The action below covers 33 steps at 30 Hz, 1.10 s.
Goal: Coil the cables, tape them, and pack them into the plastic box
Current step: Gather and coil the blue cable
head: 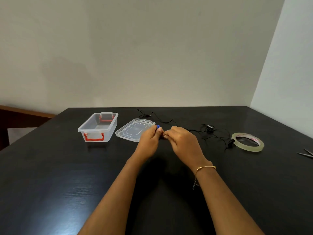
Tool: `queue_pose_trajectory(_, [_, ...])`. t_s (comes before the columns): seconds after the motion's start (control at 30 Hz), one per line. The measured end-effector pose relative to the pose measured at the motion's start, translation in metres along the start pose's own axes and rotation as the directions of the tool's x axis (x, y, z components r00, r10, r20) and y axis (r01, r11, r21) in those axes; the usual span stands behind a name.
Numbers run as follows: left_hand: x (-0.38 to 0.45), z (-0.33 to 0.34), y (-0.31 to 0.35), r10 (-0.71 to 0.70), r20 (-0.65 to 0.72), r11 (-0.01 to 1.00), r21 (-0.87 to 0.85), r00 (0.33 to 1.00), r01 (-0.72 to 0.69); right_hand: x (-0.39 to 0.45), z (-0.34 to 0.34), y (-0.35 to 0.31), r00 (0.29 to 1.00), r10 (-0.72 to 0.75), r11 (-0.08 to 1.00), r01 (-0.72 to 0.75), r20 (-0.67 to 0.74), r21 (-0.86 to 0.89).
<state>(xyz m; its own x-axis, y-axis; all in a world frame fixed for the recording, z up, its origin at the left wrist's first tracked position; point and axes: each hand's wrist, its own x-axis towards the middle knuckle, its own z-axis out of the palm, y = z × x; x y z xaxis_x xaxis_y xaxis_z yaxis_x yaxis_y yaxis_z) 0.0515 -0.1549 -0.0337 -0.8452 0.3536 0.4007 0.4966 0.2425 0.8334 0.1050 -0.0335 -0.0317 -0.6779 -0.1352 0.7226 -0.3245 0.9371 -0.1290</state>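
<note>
While both of my hands meet at the table's centre, my left hand [149,139] pinches a small blue-tipped piece [158,126] and my right hand [182,139] is closed around the black cable [210,131], whose loose loops trail toward 2 o'clock. At 10 o'clock stands the open plastic box [97,127] with red latches; its lid [134,129] lies flat just beside it, at 11 o'clock. The tape roll [247,141] rests at 3 o'clock on the dark table [50,175]. A gold bracelet [205,167] circles my right wrist.
</note>
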Motion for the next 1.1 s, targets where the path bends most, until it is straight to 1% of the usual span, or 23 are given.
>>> queue_pose_trajectory(0.07, [-0.003, 0.001, 0.003, -0.015, 0.065, 1.0, -0.009, 0.998, 0.015, 0.0, 0.0, 0.002, 0.999, -0.015, 0.999, 0.013, -0.042, -0.045])
queue_pose_trajectory(0.13, [-0.004, 0.0, 0.004, -0.063, 0.116, 0.997, -0.046, 0.991, 0.069, 0.0, 0.0, 0.005, 0.997, -0.008, 0.995, 0.0, -0.08, -0.102])
queue_pose_trajectory(0.2, [-0.004, -0.002, 0.005, -0.134, 0.177, 0.985, -0.087, 0.975, 0.151, 0.0, 0.0, 0.01, 0.993, 0.038, 0.993, -0.05, -0.115, -0.103])
queue_pose_trajectory(0.27, [-0.006, -0.005, 0.009, -0.209, 0.27, 0.95, -0.172, 0.94, 0.261, -0.001, 0.0, 0.015, 0.989, 0.085, 0.992, -0.095, -0.12, -0.081])
queue_pose_trajectory(0.33, [-0.008, -0.01, 0.015, -0.235, 0.368, 0.905, -0.255, 0.9, 0.341, -0.002, 0.0, 0.017, 0.987, 0.125, 0.991, -0.13, -0.098, -0.045])
queue_pose_trajectory(0.5, [-0.011, -0.015, 0.022, -0.178, 0.514, 0.81, -0.407, 0.839, 0.421, -0.004, 0.002, 0.022, 0.977, 0.215, 0.97, -0.212, -0.006, 0.118])
queue_pose_trajectory(0.57, [-0.011, -0.016, 0.022, -0.156, 0.532, 0.744, -0.491, 0.832, 0.454, -0.004, 0.004, 0.022, 0.972, 0.233, 0.96, -0.237, 0.042, 0.152])
queue_pose_trajectory(0.67, [-0.009, -0.015, 0.022, -0.162, 0.496, 0.613, -0.627, 0.853, 0.481, -0.003, 0.008, 0.019, 0.954, 0.248, 0.94, -0.28, 0.171, 0.197])
queue_pose_trajectory(0.73, [-0.007, -0.014, 0.02, -0.176, 0.465, 0.536, -0.694, 0.868, 0.481, -0.002, 0.008, 0.014, 0.922, 0.275, 0.887, -0.353, 0.273, 0.298])
queue_pose_trajectory(0.77, [-0.007, -0.013, 0.02, -0.184, 0.451, 0.505, -0.719, 0.873, 0.478, -0.001, 0.006, 0.011, 0.899, 0.301, 0.831, -0.411, 0.319, 0.375])
queue_pose_trajectory(0.83, [-0.006, -0.011, 0.02, -0.197, 0.43, 0.458, -0.754, 0.881, 0.471, 0.001, 0.0, 0.006, 0.84, 0.35, 0.666, -0.534, 0.414, 0.521])
queue_pose_trajectory(0.9, [-0.006, -0.009, 0.02, -0.198, 0.42, 0.427, -0.776, 0.885, 0.464, 0.002, -0.004, 0.002, 0.795, 0.359, 0.545, -0.604, 0.489, 0.581])
queue_pose_trajectory(0.97, [-0.008, -0.008, 0.021, -0.193, 0.424, 0.387, -0.796, 0.885, 0.466, 0.0, -0.003, 0.001, 0.793, 0.342, 0.498, -0.608, 0.504, 0.618])
queue_pose_trajectory(1.03, [-0.008, -0.009, 0.021, -0.186, 0.441, 0.331, -0.813, 0.878, 0.479, -0.001, -0.001, 0.002, 0.81, 0.332, 0.459, -0.587, 0.484, 0.667])
queue_pose_trajectory(1.1, [-0.008, -0.009, 0.022, -0.187, 0.445, 0.297, -0.824, 0.876, 0.482, -0.002, 0.001, 0.005, 0.826, 0.322, 0.415, -0.562, 0.463, 0.715])
